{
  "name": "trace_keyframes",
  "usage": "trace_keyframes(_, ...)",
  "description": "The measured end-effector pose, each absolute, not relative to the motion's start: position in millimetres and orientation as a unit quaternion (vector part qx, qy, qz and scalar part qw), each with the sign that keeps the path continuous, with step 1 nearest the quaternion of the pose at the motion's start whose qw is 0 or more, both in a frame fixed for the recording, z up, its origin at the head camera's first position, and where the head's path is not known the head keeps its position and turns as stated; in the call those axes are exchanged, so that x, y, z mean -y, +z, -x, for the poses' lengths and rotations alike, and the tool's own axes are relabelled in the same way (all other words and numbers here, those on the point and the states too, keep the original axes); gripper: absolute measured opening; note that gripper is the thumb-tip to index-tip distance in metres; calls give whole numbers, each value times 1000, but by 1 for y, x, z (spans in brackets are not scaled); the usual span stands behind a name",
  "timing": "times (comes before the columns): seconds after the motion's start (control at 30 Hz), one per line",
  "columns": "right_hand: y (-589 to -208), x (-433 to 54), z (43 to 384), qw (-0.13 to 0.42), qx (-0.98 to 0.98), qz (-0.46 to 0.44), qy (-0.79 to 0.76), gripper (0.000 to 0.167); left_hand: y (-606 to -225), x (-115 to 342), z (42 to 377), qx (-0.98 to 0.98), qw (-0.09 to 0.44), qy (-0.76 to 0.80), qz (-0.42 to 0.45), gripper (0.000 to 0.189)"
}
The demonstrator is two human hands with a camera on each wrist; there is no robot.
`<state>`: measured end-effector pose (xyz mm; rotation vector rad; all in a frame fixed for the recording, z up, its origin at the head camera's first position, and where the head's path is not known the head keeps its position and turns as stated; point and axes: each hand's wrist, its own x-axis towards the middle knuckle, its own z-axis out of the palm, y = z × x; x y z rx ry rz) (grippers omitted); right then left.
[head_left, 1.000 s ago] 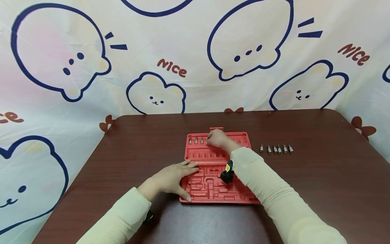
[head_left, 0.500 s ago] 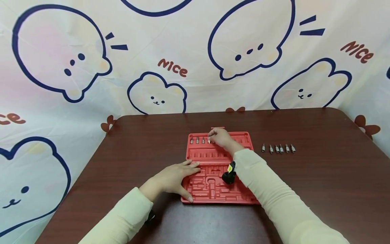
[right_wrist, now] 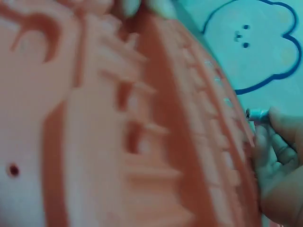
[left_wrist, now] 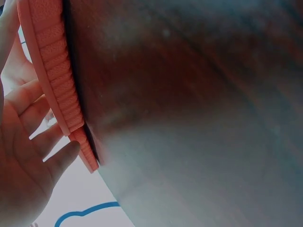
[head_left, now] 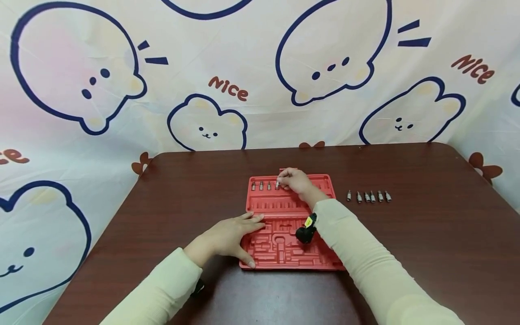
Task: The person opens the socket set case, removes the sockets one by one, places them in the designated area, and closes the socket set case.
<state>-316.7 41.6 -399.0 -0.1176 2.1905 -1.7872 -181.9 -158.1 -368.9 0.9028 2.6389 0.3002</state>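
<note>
Basically, right hand (head_left: 295, 181) has a small metal bit (head_left: 277, 184) pinched at the fingertips, fingers curled, over the far row of the red case (head_left: 284, 216), just right of three bits in that row (head_left: 261, 185). Can't tell if it's seated; right wrist view shows its hollow end poking out of the pinch. Left hand (head_left: 229, 235) is spread, fingers straight, flat on the case's left edge, gripping nothing. Risks, my read: the bit is short and the hold is fingertips only, so a roll or tilt could leave it crooked or drop it. Case could skate on the worktop (head_left: 195, 189) if the left hand eases off while the right presses. Bumping the far row could unsettle the neighbours. Six loose bits (head_left: 367, 197) lie right of the case, beyond the right sleeve (head_left: 361, 253); a wide swing of that arm could scatter them. Obstructions: right hand hides the slots next along, and sleeve plus black wrist camera (head_left: 305, 233) cover part of the near half. Printed cloth (head_left: 308, 122) hangs behind, well out of the way.
</note>
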Motion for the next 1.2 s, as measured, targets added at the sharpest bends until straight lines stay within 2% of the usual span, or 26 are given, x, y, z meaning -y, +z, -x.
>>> trace_keyframes(0.23,-382,-67,308,197,-706,45,-679,10,-365,154,184,-930,166,92,-315,93)
trace_keyframes(0.67,-371,-126,284,186,-686,-1,-703,12,-365,153,183,-933,166,85,-310,94)
trace_keyframes(1.2,-361,-224,262,105,-719,-12,-686,8,-367,155,181,-930,156,94,-319,93)
